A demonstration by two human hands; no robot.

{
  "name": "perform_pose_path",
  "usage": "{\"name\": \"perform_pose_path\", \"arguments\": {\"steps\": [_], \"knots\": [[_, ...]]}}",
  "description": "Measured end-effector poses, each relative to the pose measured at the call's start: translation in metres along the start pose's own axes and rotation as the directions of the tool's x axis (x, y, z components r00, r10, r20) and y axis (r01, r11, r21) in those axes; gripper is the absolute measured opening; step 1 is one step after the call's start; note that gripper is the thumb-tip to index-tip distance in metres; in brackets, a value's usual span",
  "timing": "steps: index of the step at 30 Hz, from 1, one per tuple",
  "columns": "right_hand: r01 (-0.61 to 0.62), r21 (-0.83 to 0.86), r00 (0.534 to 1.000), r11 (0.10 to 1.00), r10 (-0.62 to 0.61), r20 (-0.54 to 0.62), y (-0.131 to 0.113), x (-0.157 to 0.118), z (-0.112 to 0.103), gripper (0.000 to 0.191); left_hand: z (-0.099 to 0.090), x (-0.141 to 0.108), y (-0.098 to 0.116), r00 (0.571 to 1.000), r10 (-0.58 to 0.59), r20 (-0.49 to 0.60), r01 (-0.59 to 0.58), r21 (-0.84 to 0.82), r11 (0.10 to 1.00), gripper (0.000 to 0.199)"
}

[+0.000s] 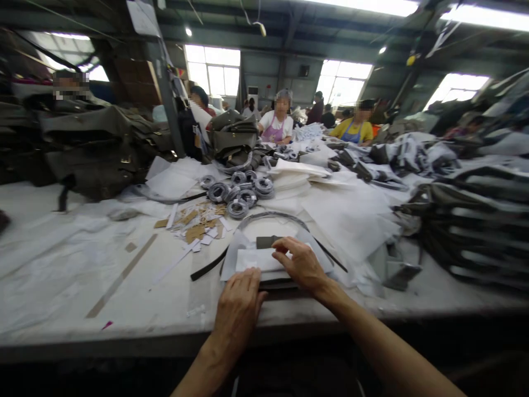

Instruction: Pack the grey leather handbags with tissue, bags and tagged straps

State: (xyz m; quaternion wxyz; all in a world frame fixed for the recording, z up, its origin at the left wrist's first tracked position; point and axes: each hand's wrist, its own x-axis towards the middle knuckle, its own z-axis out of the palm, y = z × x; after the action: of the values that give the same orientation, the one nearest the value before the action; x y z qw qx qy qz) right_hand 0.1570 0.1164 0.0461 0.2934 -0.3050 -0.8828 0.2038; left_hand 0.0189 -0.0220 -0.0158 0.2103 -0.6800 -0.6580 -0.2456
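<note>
A dark flat piece wrapped in white paper [258, 261] lies at the table's front edge, with a grey-green strip [266, 241] showing at its top. My left hand [239, 303] rests on the paper's lower left part, fingers stretched out and lying flat. Over the right side is my right hand [300, 263], its thumb and forefinger curved and apart beside the grey-green strip, with nothing visible between them. A wrapped grey strap [275, 215] arches behind the paper, and its dark ends come out to the left and right.
Coiled straps [237, 208] and brown and white tags [194, 232] lie beyond, to the left. White sheets [343, 209] cover the right middle of the table. Dark bags [95, 143] are piled at left, stacked dark pieces [475, 220] at right. Several people work farther back.
</note>
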Motion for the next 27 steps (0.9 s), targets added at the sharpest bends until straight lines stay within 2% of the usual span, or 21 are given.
{"name": "perform_pose_path", "arguments": {"steps": [2, 4, 5, 8, 10, 11, 13, 15, 16, 21, 24, 27], "knots": [[-0.08, 0.056, 0.99, 0.995, 0.086, -0.115, 0.014, -0.023, -0.04, 0.012, 0.001, 0.002, -0.004, 1.0, 0.004, -0.024, -0.003, 0.009, 1.0, 0.039], [-0.231, 0.029, 0.941, 0.973, 0.231, -0.246, 0.036, -0.047, -0.086, 0.019, 0.003, 0.003, -0.007, 0.999, 0.008, -0.042, -0.007, 0.023, 1.0, 0.035], [-0.321, 0.006, 0.898, 0.947, 0.307, -0.315, 0.05, -0.059, -0.109, 0.024, 0.004, 0.004, -0.008, 0.999, 0.01, -0.046, -0.009, 0.032, 0.999, 0.031], [-0.56, -0.021, 0.718, 0.828, 0.472, -0.512, 0.103, -0.09, -0.169, 0.033, 0.006, 0.004, -0.011, 0.998, 0.013, -0.059, -0.01, 0.053, 0.999, 0.027], [-0.685, 0.0, 0.609, 0.729, 0.572, -0.55, 0.139, -0.104, -0.194, 0.029, 0.007, 0.004, -0.012, 0.998, -0.004, -0.07, 0.008, 0.06, 0.998, 0.029], [-0.733, 0.058, 0.564, 0.678, 0.653, -0.506, 0.154, -0.108, -0.202, 0.027, 0.007, 0.004, -0.013, 0.997, -0.014, -0.075, 0.019, 0.064, 0.998, 0.03], [-0.788, 0.189, 0.503, 0.586, 0.789, -0.353, 0.177, -0.112, -0.207, 0.028, 0.007, 0.005, -0.013, 0.997, -0.028, -0.077, 0.034, 0.075, 0.997, 0.032], [-0.795, 0.287, 0.489, 0.535, 0.844, -0.219, 0.19, -0.111, -0.204, 0.032, 0.007, 0.006, -0.013, 0.998, -0.035, -0.06, 0.04, 0.083, 0.996, 0.033], [-0.788, 0.313, 0.492, 0.53, 0.848, -0.196, 0.194, -0.109, -0.202, 0.033, 0.007, 0.006, -0.013, 0.998, -0.037, -0.049, 0.041, 0.086, 0.996, 0.032], [-0.72, 0.443, 0.494, 0.534, 0.843, -0.214, 0.198, -0.1, -0.193, 0.03, 0.007, 0.008, -0.01, 0.999, -0.032, -0.029, 0.035, 0.098, 0.995, 0.029], [-0.666, 0.515, 0.462, 0.539, 0.841, -0.283, 0.192, -0.102, -0.198, 0.029, 0.004, 0.008, -0.011, 1.0, 0.004, -0.001, -0.004, 0.087, 0.996, 0.025], [-0.595, 0.564, 0.424, 0.573, 0.819, -0.386, 0.183, -0.117, -0.199, 0.029, 0.002, 0.007, -0.013, 1.0, 0.023, 0.014, -0.024, 0.076, 0.997, 0.025]]}}
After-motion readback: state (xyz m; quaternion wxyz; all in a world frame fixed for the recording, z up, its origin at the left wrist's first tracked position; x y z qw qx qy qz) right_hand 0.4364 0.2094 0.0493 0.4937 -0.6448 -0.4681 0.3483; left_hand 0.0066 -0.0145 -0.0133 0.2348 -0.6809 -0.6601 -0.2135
